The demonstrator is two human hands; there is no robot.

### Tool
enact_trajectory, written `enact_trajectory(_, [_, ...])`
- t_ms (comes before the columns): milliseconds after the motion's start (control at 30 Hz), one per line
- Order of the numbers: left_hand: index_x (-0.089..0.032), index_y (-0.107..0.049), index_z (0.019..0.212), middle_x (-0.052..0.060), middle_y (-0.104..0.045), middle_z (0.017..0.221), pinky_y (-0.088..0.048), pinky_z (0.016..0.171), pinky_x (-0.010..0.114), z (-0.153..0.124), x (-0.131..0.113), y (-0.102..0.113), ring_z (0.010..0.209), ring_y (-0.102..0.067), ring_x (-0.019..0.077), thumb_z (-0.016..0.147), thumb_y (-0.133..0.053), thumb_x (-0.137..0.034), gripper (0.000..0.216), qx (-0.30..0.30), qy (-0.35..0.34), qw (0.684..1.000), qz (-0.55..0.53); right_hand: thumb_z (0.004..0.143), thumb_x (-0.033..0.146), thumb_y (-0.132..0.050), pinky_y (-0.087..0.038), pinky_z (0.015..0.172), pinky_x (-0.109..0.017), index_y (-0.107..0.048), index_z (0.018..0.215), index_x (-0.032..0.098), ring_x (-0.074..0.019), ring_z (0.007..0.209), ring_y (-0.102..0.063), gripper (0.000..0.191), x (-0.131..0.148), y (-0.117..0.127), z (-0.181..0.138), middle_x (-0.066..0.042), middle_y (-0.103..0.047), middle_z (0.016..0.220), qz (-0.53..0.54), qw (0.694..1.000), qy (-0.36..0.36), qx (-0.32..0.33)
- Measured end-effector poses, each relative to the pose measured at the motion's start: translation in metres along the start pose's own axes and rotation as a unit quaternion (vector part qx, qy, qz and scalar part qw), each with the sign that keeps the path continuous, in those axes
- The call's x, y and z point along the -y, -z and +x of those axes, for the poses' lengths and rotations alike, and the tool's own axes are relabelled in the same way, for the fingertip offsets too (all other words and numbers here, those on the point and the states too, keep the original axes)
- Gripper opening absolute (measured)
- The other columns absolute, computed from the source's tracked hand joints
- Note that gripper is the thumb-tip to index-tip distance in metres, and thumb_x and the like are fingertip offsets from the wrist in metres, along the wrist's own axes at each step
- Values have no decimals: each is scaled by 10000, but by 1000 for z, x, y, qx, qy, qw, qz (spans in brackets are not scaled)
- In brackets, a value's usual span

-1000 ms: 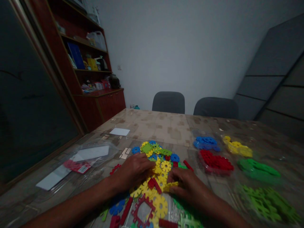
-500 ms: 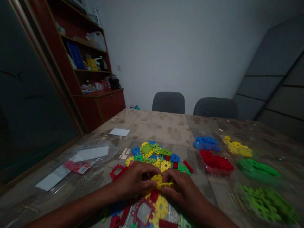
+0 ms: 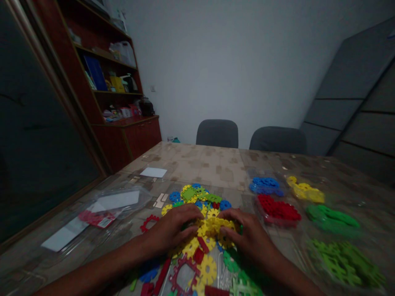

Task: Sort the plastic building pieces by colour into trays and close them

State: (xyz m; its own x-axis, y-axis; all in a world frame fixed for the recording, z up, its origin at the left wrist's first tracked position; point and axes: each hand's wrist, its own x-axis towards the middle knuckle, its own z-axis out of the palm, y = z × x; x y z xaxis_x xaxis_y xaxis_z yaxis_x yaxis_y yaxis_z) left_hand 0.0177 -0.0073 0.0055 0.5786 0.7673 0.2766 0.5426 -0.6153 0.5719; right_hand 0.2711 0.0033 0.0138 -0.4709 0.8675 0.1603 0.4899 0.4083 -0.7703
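Observation:
A heap of flat plastic gear-shaped pieces (image 3: 197, 197) in yellow, blue, green and red lies on the table in front of me. My left hand (image 3: 173, 230) and my right hand (image 3: 247, 234) meet over the near part of the heap. Both have their fingers curled round a cluster of yellow gear pieces (image 3: 214, 227) held between them. A red square frame piece (image 3: 182, 275) and a yellow gear (image 3: 208, 269) lie just below my hands.
Sorted piles sit to the right: blue (image 3: 265, 185), yellow (image 3: 305, 192), red (image 3: 277, 209), dark green (image 3: 331, 220), light green (image 3: 345, 257). An open clear plastic package (image 3: 105, 207) and white cards lie left. Two grey chairs (image 3: 217, 133) stand beyond the table; a bookshelf (image 3: 108, 82) stands left.
Both hands have moved slightly forward and now hold a larger bunch of yellow gear pieces between them. The view has shifted a little to the right.

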Motion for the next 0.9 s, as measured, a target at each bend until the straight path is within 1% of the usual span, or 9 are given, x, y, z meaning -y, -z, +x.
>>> enact_trajectory(133, [-217,-614,1158,86,-683,1130,-469,939,376,-2,0,-3,1055,-619,250,968,-581,-285,205,66,-35,996,57,843,171,-592,-482,881,-386,-679,1009,203,-240,991,-655,191,-4,2,0,-77,-734,1042,-30,999,15,-3])
enact_trajectory(200, [-224,-603,1178,89,-685,1113,-470,921,376,-2,-1,-4,1039,-620,258,969,-592,-357,247,80,-50,993,70,866,197,-571,-479,878,-392,-660,1026,202,-245,996,-646,184,-6,2,0,-86,-722,1055,-34,999,23,-7])
enact_trajectory(300, [-215,-612,1137,82,-688,1047,-472,878,354,-1,1,-7,987,-625,243,997,-547,-362,214,75,-62,992,78,895,222,-520,-474,844,-381,-622,1031,202,-242,962,-634,171,-8,1,0,-86,-703,1034,-42,999,23,-12])
enact_trajectory(400, [-208,-631,1080,63,-688,962,-469,828,328,-1,5,-12,915,-627,215,1027,-479,-276,175,58,-61,992,89,914,240,-474,-463,809,-361,-585,1020,200,-235,919,-626,159,-10,-1,-2,-81,-685,998,-43,999,16,-16])
enact_trajectory(467, [-206,-641,1060,53,-694,939,-464,797,316,-1,8,-14,890,-628,207,1022,-481,-242,168,50,-53,993,96,921,246,-456,-455,800,-349,-567,1016,203,-232,912,-619,152,-11,-3,-3,-75,-677,985,-38,999,11,-21])
enact_trajectory(533, [-205,-651,1039,46,-703,929,-460,772,308,-2,9,-14,873,-630,203,1013,-499,-238,157,52,-46,992,101,923,249,-455,-451,794,-339,-554,1025,209,-229,908,-613,147,-12,-6,-4,-66,-670,975,-36,999,4,-21])
enact_trajectory(700, [-204,-667,1027,45,-726,936,-473,760,295,-2,6,-12,863,-650,197,1017,-493,-240,178,54,-33,994,90,889,211,-510,-437,744,-299,-561,997,210,-202,843,-596,119,-9,-11,-6,-40,-660,923,-46,999,-7,17])
enact_trajectory(833, [-188,-674,1005,55,-734,921,-478,743,289,-2,5,-12,850,-663,203,992,-521,-207,155,49,-31,994,92,882,208,-533,-426,732,-286,-583,994,210,-191,812,-588,123,-8,-10,-6,-29,-658,901,-55,998,-2,7])
enact_trajectory(900, [-189,-670,1033,57,-732,930,-480,748,293,-3,6,-13,852,-666,206,978,-532,-178,149,38,-34,995,88,886,201,-527,-424,732,-282,-588,1002,209,-187,819,-589,131,-8,-9,-5,-31,-663,917,-55,998,1,12])
